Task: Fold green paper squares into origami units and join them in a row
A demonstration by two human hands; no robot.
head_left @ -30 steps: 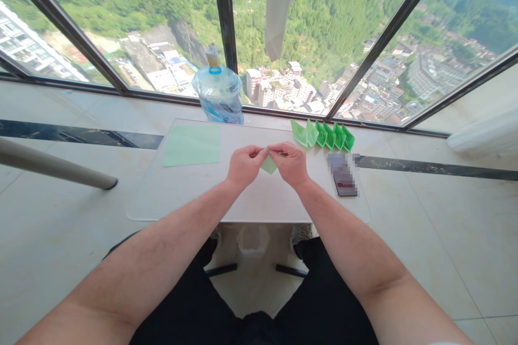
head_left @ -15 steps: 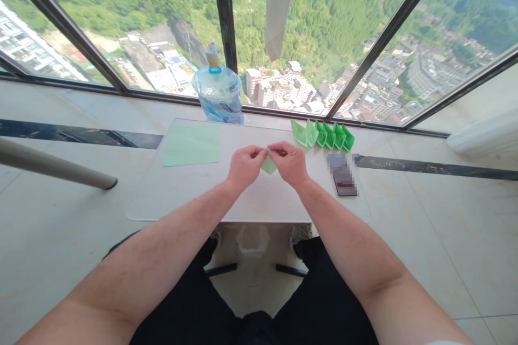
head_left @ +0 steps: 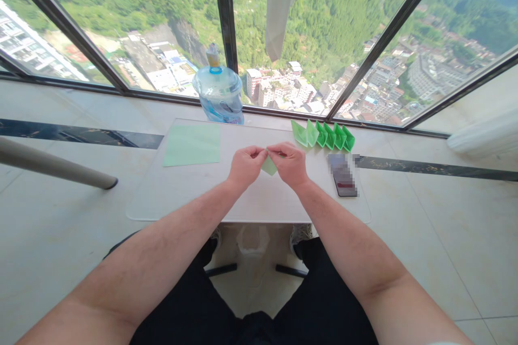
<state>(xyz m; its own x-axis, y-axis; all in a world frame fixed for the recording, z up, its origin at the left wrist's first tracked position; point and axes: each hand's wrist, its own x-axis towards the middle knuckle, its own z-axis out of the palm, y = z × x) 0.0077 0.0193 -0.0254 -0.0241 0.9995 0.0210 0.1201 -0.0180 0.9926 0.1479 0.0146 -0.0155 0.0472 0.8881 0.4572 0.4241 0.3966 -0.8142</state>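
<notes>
A small folded piece of light green paper (head_left: 269, 167) is pinched between my two hands above the middle of the white table (head_left: 194, 194). My left hand (head_left: 246, 164) grips its upper left edge with thumb and fingertips. From the other side my right hand (head_left: 290, 163) pinches it close to the same top corner, the fingertips of both hands nearly meeting. Only the paper's lower point shows; the rest is hidden behind the fingers. To the left lies flat light green paper (head_left: 191, 144). A row of folded green paper shapes (head_left: 324, 135) stands at the table's back right.
A phone (head_left: 343, 175), partly blurred out, lies at the table's right side. Behind the table a large water bottle (head_left: 220, 94) stands by the window. A thick grey pole (head_left: 56, 163) reaches in from the left.
My right hand's fingers have shifted very slightly at the paper's top. Otherwise the hands and the things on the table stay where they were.
</notes>
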